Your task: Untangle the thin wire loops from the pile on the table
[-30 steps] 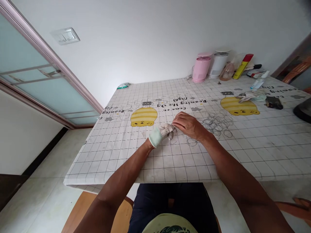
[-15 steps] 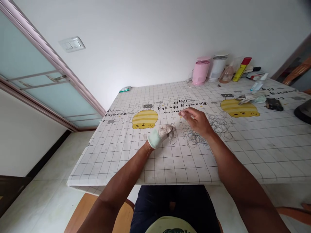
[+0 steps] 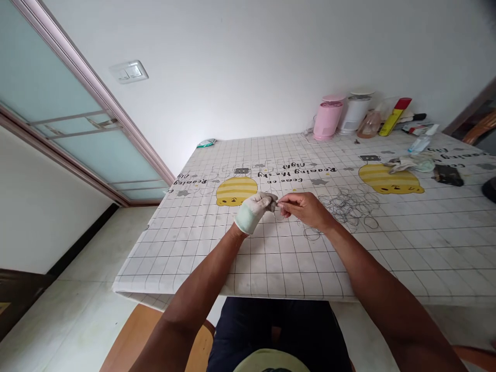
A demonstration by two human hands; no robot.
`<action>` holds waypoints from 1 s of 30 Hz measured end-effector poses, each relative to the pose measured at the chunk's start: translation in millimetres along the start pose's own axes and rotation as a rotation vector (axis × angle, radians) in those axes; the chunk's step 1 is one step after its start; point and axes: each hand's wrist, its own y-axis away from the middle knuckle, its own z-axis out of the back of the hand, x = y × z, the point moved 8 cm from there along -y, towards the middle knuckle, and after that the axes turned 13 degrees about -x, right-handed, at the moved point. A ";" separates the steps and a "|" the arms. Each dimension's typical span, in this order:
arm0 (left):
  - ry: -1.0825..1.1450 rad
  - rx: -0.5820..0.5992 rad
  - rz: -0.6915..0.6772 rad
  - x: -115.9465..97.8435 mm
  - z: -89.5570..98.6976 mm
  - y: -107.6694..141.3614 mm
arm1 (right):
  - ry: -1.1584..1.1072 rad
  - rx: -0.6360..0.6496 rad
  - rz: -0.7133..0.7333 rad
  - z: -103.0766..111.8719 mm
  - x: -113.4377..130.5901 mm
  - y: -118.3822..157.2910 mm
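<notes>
My left hand [image 3: 256,209], in a white glove with a pale green cuff, is closed in a pinch over the table. From its fingertips a thin wire [image 3: 273,212] hangs down. My bare right hand [image 3: 305,207] meets it there, thumb and forefinger pinched on the wire's upper part; the exact contact is too small to make out. Beside and partly behind my right hand lies a tangled heap of thin grey wire loops [image 3: 352,206] on the checked tablecloth [image 3: 287,258].
At the back right stand a pink device [image 3: 328,120], a white device [image 3: 354,114], a spray bottle [image 3: 369,124] and a yellow can [image 3: 393,120]. Another glove [image 3: 414,163], a clear bottle [image 3: 423,139] and a dark object [image 3: 448,175] lie nearer. A green packet [image 3: 206,143] sits at the far left.
My right hand has moved left and down, from above the wire heap to my left hand's fingertips, and its fingers have closed. The view has shifted slightly.
</notes>
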 end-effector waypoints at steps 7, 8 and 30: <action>0.050 -0.078 0.129 3.8 16.8 -0.7 | 0.407 -0.087 0.465 0.6 16.5 6.0; 0.055 -0.079 0.133 3.1 16.9 -0.4 | 0.437 -0.076 0.516 -0.5 18.4 7.4; -0.544 -0.113 0.091 -23.6 -4.0 21.6 | 0.507 -0.127 0.819 1.4 40.7 14.0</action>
